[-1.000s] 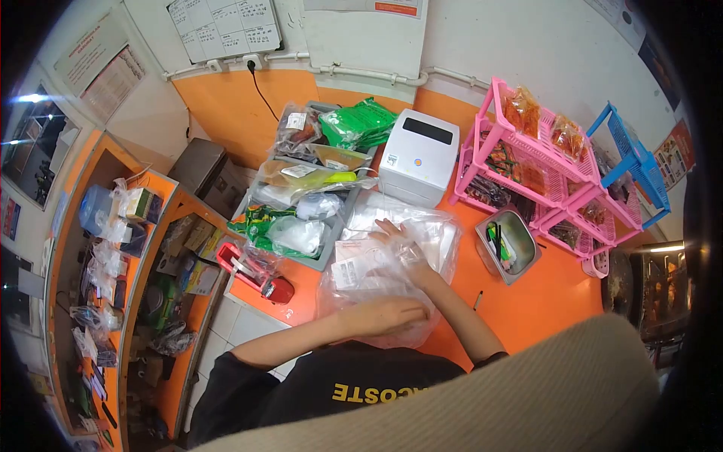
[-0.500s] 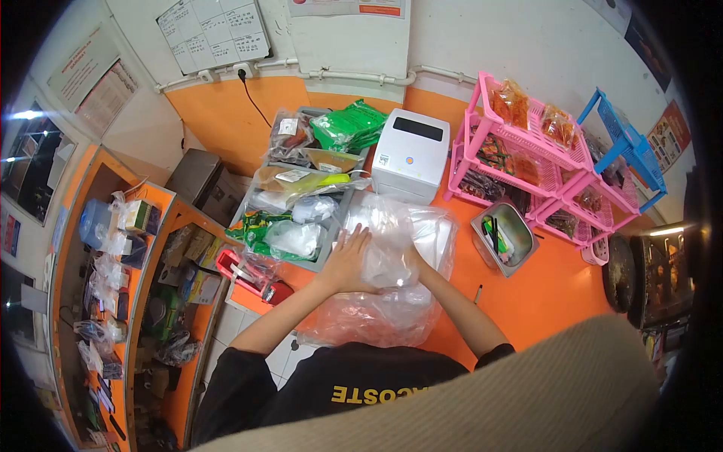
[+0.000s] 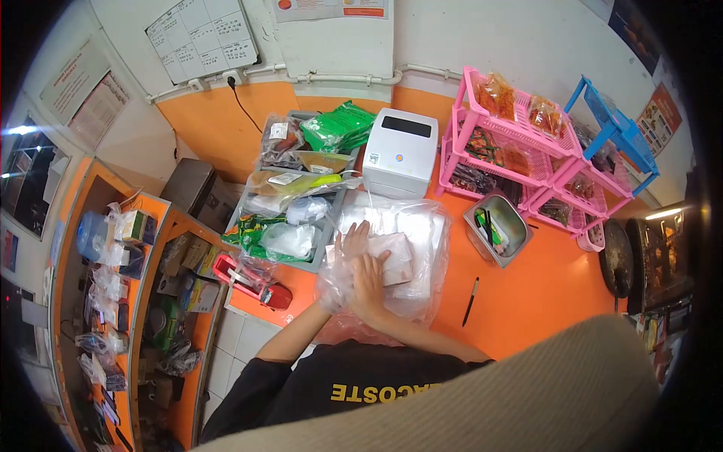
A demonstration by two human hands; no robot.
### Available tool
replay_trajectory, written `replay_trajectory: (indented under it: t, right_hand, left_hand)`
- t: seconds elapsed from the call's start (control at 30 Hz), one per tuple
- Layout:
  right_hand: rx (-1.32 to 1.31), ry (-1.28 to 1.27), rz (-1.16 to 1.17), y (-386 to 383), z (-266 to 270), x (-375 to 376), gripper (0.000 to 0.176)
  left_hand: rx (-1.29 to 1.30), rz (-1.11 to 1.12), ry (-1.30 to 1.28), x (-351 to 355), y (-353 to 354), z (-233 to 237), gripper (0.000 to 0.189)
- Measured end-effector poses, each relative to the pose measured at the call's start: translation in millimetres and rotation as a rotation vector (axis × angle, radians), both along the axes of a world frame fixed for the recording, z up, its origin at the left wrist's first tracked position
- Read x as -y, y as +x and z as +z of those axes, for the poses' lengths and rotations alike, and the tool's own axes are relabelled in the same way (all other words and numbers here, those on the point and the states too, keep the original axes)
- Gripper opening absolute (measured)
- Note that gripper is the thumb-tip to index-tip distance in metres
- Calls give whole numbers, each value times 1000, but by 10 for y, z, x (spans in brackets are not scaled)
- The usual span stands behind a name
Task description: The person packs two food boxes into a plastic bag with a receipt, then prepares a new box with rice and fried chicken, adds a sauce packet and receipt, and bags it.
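Note:
My left hand (image 3: 349, 248) is inside or under clear crumpled plastic, its fingers stretched out beside a pale, wrapped flat packet (image 3: 395, 255). Just right of it and nearer to me, my right hand (image 3: 367, 285) lies against the same plastic, fingers extended and thumb out toward the packet. Beneath both is a large clear plastic bag (image 3: 431, 252) with white flat contents. How much of the plastic each palm presses is hidden.
Behind the bag stands a white label printer (image 3: 400, 154). Grey trays (image 3: 305, 265) of packets are at left, beside a red tape dispenser (image 3: 275, 295). A metal container (image 3: 520, 227), a black pen (image 3: 470, 303) and pink racks (image 3: 538, 175) are at right.
My right hand has moved left, close to my left hand. Plastic that was spread between the hands is now bunched around my left hand and wrist, and the pale packet shows.

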State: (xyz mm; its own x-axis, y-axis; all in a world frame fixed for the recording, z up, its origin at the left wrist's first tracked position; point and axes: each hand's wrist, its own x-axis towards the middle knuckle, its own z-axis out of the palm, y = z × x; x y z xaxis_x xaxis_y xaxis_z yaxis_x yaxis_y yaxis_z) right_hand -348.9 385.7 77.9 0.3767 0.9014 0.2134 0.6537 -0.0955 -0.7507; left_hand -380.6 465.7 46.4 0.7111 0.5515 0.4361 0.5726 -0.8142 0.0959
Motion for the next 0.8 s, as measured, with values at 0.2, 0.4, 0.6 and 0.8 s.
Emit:
replay_trajectory:
  t: [0.2, 0.4, 0.6, 0.8]
  right_hand:
    - [-92, 173, 191, 137, -49, 706, 62]
    - [152, 159, 77, 318, -124, 1256, 65]
    - [1054, 239, -77, 560, 171, 1159, 61]
    - [839, 594, -30, 990, 469, 783, 85]
  left_hand:
    - [170, -153, -115, 10, 47, 62, 38]
    - [-2, -381, -325, -302, 100, 353, 19]
    - [52, -215, -800, -207, 101, 1212, 25]
    - [121, -139, -2005, -127, -66, 1206, 32]
